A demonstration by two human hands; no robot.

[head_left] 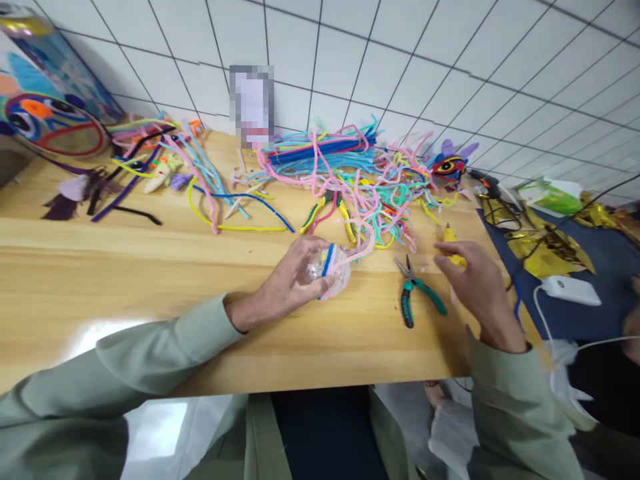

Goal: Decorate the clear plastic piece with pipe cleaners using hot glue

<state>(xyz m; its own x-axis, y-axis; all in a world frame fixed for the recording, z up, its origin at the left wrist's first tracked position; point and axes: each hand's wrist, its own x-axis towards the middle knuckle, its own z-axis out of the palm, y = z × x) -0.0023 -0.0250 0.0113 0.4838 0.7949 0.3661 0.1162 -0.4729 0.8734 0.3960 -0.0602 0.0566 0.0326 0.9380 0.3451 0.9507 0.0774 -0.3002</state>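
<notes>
My left hand (295, 273) is closed round a clear plastic ball-like piece (341, 275) with a blue band about its middle. A pale pink pipe cleaner (369, 233) curves out from that piece toward the pile behind. On the right, my right hand (475, 283) has its thumb and forefinger around a small yellow tool (449, 233); its kind is unclear because the fingers cover part of it. Between the hands lie green-and-black needle-nose pliers (409, 283), jaws slightly apart. Beyond my left hand rest yellow-handled pliers (315, 212), partly under pipe cleaners.
Bundled blue pipe cleaners (320, 150) and a tangled pastel heap (395, 193) lie along the tiled wall. Fuzzy-wire masks (53, 127) and loose strips (245, 228) are at the left. A white adapter (573, 291) with cables and gold foil (550, 250) sit at the right.
</notes>
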